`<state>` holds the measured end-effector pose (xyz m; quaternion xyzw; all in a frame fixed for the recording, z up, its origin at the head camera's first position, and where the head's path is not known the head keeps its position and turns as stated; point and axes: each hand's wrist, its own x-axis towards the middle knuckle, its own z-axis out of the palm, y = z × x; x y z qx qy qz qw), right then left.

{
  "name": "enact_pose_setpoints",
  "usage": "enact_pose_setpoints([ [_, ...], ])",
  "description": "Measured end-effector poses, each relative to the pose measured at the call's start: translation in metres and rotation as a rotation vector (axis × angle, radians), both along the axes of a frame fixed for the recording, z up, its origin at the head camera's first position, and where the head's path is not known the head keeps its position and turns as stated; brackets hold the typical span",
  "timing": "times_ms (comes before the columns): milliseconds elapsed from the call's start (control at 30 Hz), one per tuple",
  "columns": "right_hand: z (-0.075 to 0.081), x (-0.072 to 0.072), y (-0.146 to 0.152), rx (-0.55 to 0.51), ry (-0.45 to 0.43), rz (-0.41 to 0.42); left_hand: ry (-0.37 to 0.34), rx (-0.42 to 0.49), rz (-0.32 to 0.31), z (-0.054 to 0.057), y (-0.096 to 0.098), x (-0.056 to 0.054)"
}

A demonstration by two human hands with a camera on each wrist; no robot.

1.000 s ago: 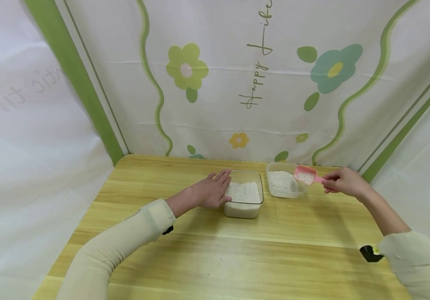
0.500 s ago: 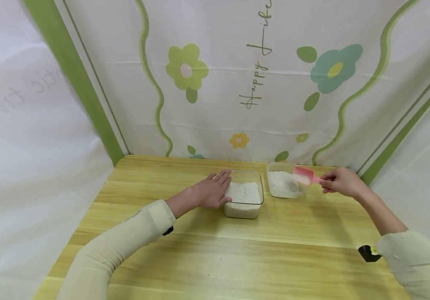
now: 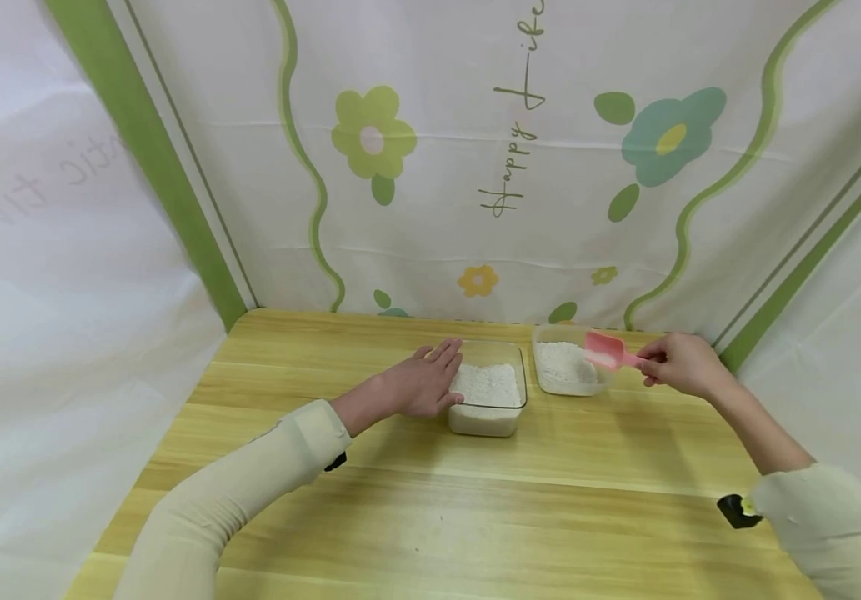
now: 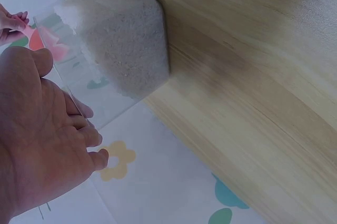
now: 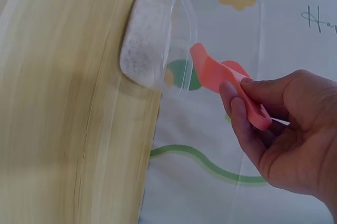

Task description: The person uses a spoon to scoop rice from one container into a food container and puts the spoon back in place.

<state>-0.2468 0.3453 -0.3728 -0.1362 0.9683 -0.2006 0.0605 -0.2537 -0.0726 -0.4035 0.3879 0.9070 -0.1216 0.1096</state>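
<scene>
My right hand pinches the handle of a pink scoop, held over the right part of a clear plastic tub. White powder lies in the tub, and some shows in the scoop too. In the right wrist view the scoop is seen from the side, with thumb and fingers round its handle. My left hand rests with straight fingers on the left rim of a glass container. White powder fills the lower part of that container.
Both containers stand side by side near the back of a wooden table. A white curtain with printed flowers hangs just behind it. Further white sheets enclose the left and right sides.
The scoop has tilted and moved slightly left over the tub, and less powder shows in it. The right hand has shifted slightly with it. My left hand stays on the glass container.
</scene>
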Motion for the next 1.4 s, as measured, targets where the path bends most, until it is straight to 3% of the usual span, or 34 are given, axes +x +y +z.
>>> enact_pose_setpoints([
  [333,0.003,0.004,-0.011,0.116,0.106,0.012,0.004,-0.004,-0.009,-0.001,0.001,-0.002],
  [600,0.001,0.009,-0.018,0.195,0.281,0.034,-0.007,0.002,0.000,0.000,0.001,-0.001],
  [733,0.003,0.012,-0.021,0.190,0.296,0.012,-0.014,0.002,-0.003,0.000,0.002,-0.002],
  [1033,0.030,0.023,-0.036,-0.020,0.340,-0.001,-0.018,-0.005,0.001,0.000,0.003,-0.001],
  [1133,0.042,0.029,-0.054,0.009,0.370,0.039,-0.018,-0.003,0.001,0.000,0.002,0.000],
  [1300,0.059,0.032,-0.094,0.137,0.475,0.184,-0.026,0.011,0.011,0.000,0.001,-0.001],
  [1400,0.065,0.032,-0.116,0.199,0.480,0.220,-0.034,0.013,0.013,-0.001,0.001,-0.001],
])
